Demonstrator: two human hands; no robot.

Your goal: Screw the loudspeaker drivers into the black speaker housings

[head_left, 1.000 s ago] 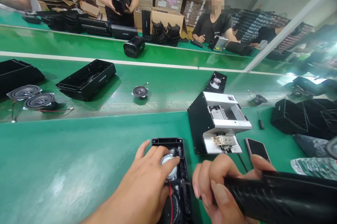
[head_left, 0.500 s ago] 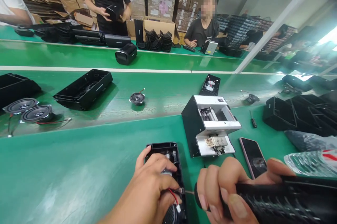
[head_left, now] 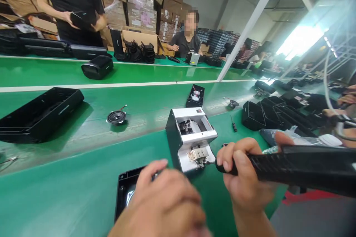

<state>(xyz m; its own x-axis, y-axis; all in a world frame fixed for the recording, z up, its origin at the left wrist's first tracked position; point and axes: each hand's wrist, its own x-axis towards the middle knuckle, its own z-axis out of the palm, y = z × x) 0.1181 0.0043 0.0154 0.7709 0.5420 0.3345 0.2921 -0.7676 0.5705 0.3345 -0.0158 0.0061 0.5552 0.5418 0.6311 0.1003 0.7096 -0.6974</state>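
Electric screwdriver (head_left: 303,164): gripping it in right hand (head_left: 244,170), pointing it at screw feeder (head_left: 194,138); hovering with left hand (head_left: 167,200), bent-fingered, hold impossible to tell, over speaker housing (head_left: 122,190), front-left of feeder.

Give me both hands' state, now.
Left hand: blurred, in front of the black housing; grip cannot be told.
Right hand: closed around a black handheld tool.

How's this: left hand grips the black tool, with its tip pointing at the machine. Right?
Wrong hand: the head view shows the right hand gripping the black tool. Its tip does point at the machine.
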